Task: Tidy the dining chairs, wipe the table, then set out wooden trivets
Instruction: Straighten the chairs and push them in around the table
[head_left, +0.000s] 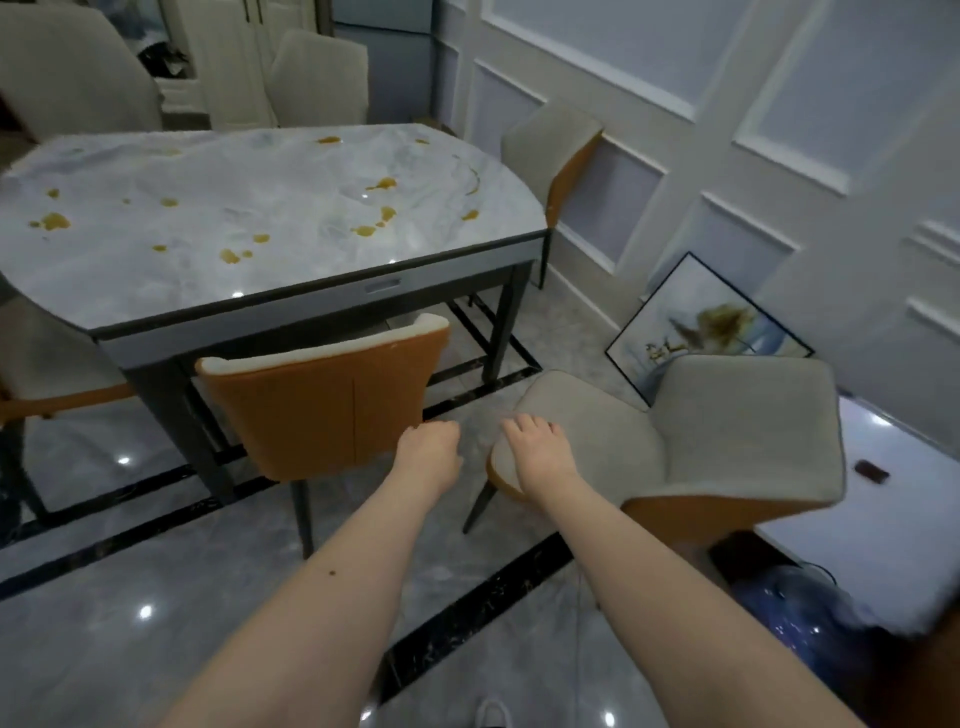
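Right hand (540, 457) lies flat on the stray chair (675, 441); left hand (431, 449), loosely curled, holds nothing beside it. Chair-tidying step: grip, turn it tableward.

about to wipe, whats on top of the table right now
The table top shows only scattered amber spills, from the far edge to the near edge. No dishes, cloth or trivets show on it. Its left end runs out of frame, so that part cannot be checked.

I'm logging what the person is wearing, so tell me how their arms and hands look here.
Both arms are bare as far as the frame shows: no sleeves, gloves, watch or rings visible. The left hand and right hand are uncovered. The left forearm has one small dark dot.
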